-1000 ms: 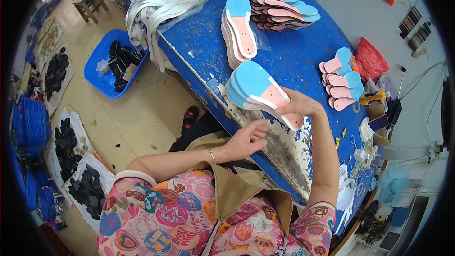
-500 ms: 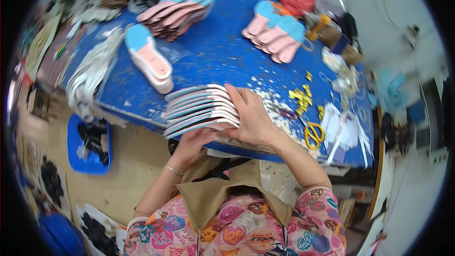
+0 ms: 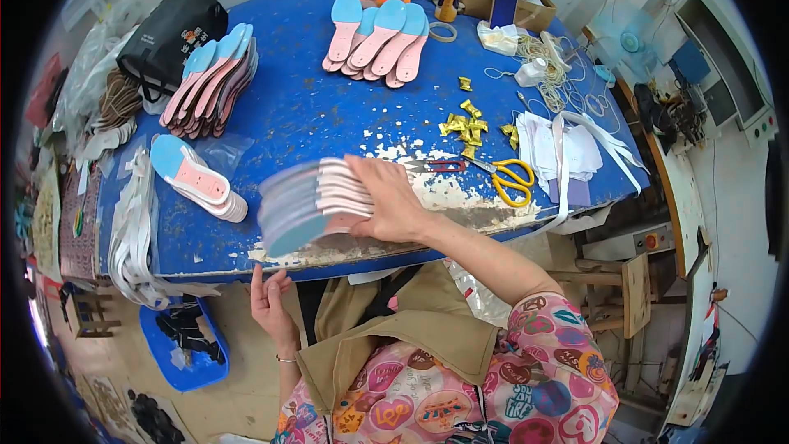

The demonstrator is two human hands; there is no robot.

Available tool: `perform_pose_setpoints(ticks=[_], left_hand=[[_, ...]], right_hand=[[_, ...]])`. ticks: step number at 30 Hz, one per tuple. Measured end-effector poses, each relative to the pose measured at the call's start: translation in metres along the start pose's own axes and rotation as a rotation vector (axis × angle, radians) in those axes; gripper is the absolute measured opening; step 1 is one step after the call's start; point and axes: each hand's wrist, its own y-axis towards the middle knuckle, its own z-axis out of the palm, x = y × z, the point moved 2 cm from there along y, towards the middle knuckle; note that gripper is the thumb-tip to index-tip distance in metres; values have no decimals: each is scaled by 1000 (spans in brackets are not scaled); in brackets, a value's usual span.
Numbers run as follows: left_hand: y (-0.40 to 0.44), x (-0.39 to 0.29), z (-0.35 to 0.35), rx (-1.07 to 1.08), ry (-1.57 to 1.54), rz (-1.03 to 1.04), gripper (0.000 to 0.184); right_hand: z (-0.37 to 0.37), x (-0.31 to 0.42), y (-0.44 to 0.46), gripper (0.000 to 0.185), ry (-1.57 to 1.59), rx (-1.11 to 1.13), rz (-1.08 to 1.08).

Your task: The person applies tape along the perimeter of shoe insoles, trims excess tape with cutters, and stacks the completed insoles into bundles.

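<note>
To the left hand's upper left, a white-edged insole pile (image 3: 197, 179) lies on the blue table (image 3: 288, 107). The insole stack (image 3: 311, 204), blurred along its left part, is just beyond the left hand and directly left of the right hand. The left hand (image 3: 274, 304) is partly open, its fingers loosely bent and one fingertip near the stack; whether they touch, I cannot tell. The right hand (image 3: 393, 201) clasps the stack's right end, thumb below and fingers above. Beyond it, to the right, lie yellow-handled scissors (image 3: 493, 169).

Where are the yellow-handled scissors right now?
Head view: the scissors lie on the blue table, to the right of the right hand, just below the gold-wrapped pieces.
</note>
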Motion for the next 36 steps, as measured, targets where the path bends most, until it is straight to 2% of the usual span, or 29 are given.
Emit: perform_pose_setpoints(ticks=[1, 2, 4, 5, 9, 10, 12, 22, 26, 30, 31, 32, 34, 35, 36], left_hand=[[-1, -3, 2, 14, 1, 37, 37], [-2, -5, -1, 20, 12, 28, 37], [-2, -7, 0, 27, 56, 79, 36], [-2, -6, -2, 31, 59, 77, 36], [4, -6, -11, 1, 95, 135, 34], [6, -7, -14, -13, 101, 147, 34], [10, -14, -17, -25, 113, 144, 33], [18, -22, -14, -5, 122, 142, 31], [15, -17, -15, 9, 120, 128, 30], [16, -19, -25, -12, 169, 137, 28], [18, -21, -27, -17, 196, 153, 28], [19, -21, -29, -20, 203, 150, 28], [23, -21, -32, -52, 148, 136, 27], [24, -20, -33, -68, 142, 121, 26], [24, -22, -30, -69, 151, 101, 26]], right_hand=[[-11, 3, 2, 103, 149, -25, 18], [-21, 10, 4, 103, 158, -25, 30], [-40, 16, 8, 108, 840, -107, 28], [-38, 11, 7, 118, 1035, -77, 89], [5, -32, -9, 119, 906, -99, -9], [19, -38, -17, 118, 1162, -7, 185], [17, -34, -19, 118, 1154, -105, 153], [28, -42, -28, 115, 1093, -100, 144], [30, -42, -29, 115, 1219, -193, 159], [11, -25, -30, 105, 1158, -261, -32], [8, -18, -30, 98, 1352, -220, 211], [12, -20, -32, 92, 1499, -167, 318], [16, -23, -32, 92, 1130, -165, 163], [33, -41, -34, 92, 873, -82, 202], [38, -47, -31, 83, 878, -109, 250]])
